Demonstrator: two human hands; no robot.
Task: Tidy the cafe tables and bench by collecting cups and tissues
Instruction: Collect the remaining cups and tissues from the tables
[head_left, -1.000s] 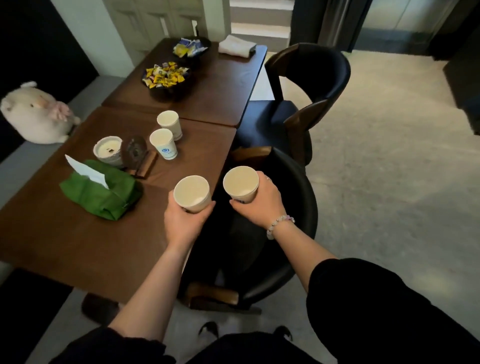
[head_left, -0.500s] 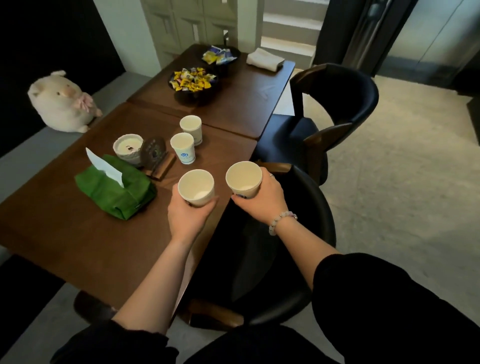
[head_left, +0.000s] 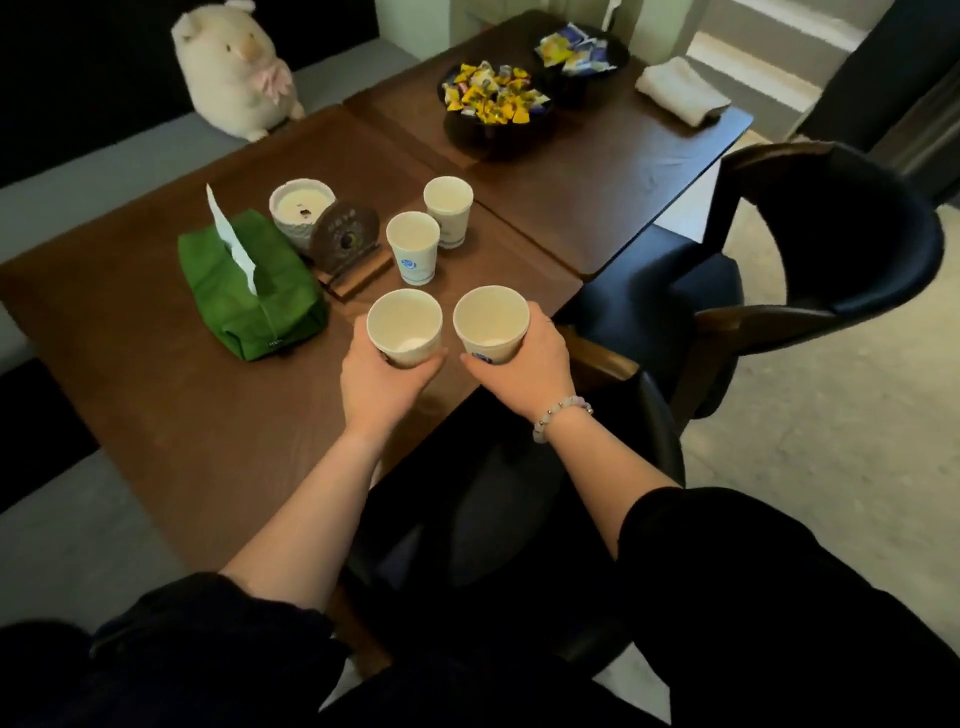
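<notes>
The left hand (head_left: 387, 379) has its fingers curled round a white paper cup (head_left: 405, 327). The right hand (head_left: 524, 369) holds a second paper cup (head_left: 491, 325) the same way. The two cups are side by side, close but not touching, above the near edge of the brown surface (head_left: 156, 395). Both look empty inside.

Two more cups stand on the surface just behind them: a cup with a blue mark (head_left: 413, 254) and a far cup (head_left: 448, 210). To the left are a round sign (head_left: 345, 236), a candle (head_left: 301, 208) and a green tissue box (head_left: 249, 291) with a white tissue (head_left: 228, 234) sticking up. Farther back are a bowl of sweets (head_left: 493, 104) and a folded cloth (head_left: 680, 91). A soft toy (head_left: 234, 67) sits on the gray seat (head_left: 104, 156).
</notes>
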